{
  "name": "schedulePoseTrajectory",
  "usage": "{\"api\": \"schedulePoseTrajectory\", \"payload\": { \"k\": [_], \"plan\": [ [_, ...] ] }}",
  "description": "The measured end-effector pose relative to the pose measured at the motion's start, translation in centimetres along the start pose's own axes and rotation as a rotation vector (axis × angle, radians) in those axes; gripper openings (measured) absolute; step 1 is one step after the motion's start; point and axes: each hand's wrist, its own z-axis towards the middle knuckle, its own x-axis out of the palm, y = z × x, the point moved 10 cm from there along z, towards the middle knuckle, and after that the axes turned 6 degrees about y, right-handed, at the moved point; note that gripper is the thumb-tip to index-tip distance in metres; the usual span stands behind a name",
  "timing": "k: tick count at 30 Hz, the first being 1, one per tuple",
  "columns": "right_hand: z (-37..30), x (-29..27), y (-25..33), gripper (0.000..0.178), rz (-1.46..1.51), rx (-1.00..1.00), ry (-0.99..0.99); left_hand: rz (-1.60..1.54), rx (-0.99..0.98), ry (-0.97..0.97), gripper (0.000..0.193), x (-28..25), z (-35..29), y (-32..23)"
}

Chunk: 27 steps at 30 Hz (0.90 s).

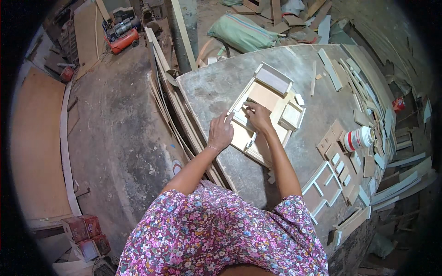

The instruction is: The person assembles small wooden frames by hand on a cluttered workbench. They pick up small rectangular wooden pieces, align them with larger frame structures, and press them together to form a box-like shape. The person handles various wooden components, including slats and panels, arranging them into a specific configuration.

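A pale wooden tray-like assembly (266,94) with low walls and box-shaped compartments lies at an angle on the grey worktable (202,92). My left hand (221,132) rests at its left edge, fingertips stretched apart and touching the rim. Over the middle of the assembly is my right hand (259,117), its fingers bent together near the left inner wall. Whatever they pinch is too small to make out. Between both hands lies a small whitish flat piece (241,118). A little box compartment (291,116) sits at the assembly's right side.
A white tub with a red band (358,139) lies among wood offcuts on the right. Nearer is a white-edged frame piece (322,189). Long boards (172,99) stand along the table's left edge. A green sack (242,33) and a red air compressor (123,40) are farther back.
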Motion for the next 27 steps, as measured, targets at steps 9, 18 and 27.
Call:
{"api": "schedulePoseTrajectory", "payload": {
  "k": [9, 18, 27],
  "plan": [
    [0.8, 1.9, -0.9, 0.034, -0.061, -0.073, 0.021, 0.001, 0.017, -0.012, 0.047, 0.0, -0.1, -0.1],
    [0.9, 2.1, -0.5, 0.033, -0.144, -0.049, 0.024, 0.009, 0.038, -0.054, 0.045, -0.2, -0.1, -0.3],
    [1.0, 2.3, -1.1, 0.035, -0.142, -0.04, 0.032, 0.016, 0.035, -0.049, 0.046, -0.3, 0.0, -0.4]
  ]
}}
